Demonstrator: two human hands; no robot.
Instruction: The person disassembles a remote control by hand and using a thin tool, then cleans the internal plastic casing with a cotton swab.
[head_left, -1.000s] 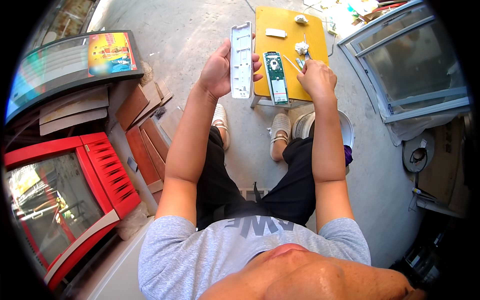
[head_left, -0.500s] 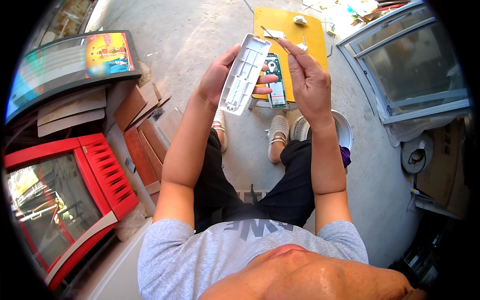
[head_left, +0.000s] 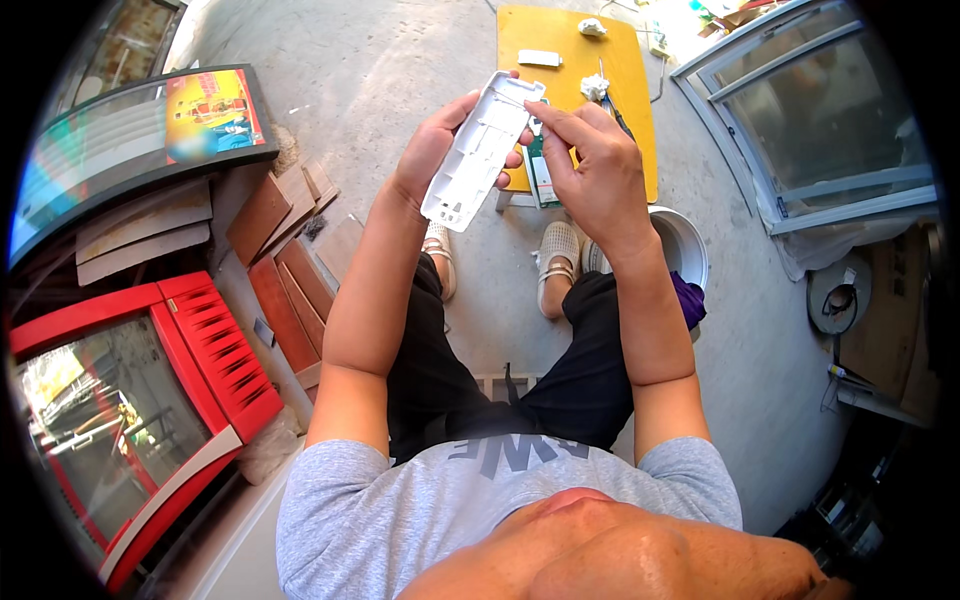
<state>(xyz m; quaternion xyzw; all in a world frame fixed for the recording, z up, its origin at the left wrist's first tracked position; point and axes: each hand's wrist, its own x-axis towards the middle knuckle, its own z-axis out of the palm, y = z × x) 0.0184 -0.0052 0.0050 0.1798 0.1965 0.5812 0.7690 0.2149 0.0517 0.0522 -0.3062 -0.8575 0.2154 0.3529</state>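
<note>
Shell [head_left: 478, 160] in left grip [head_left: 437, 145]: white, long, ribbed inner side up, far end slanting right, near end left. In view, mostly against the floor [head_left: 760, 340], just left of the yellow surface [head_left: 635, 160].

Left grip curled round the shell from beneath, no wider than the shell itself. Thumb along the left edge, fingertips [head_left: 512, 160] out past the right edge. Firmness of hold impossible to tell.

Right grip [head_left: 602, 165] narrow: thumb and forefinger drawn to a pinch on a thin stick [head_left: 512, 98]. Stick slanting over the shell's far end, partly hidden by fingers; exact kind too small to tell. Forefinger tip at the shell's right edge, contact uncertain.

On the surface: green board [head_left: 535, 165] at the near edge, partly covered by both grips. White cap [head_left: 540, 58] farther off, flat, clear of both grips. White wad [head_left: 594, 88] just beyond the right grip, dark slender tool [head_left: 619, 118] beside it. Second wad [head_left: 592, 27] near the far edge.

To the right, below the surface, white bucket [head_left: 688, 240], purple cloth [head_left: 688, 300] at its near side. Far left, red cabinet [head_left: 225, 350].
</note>
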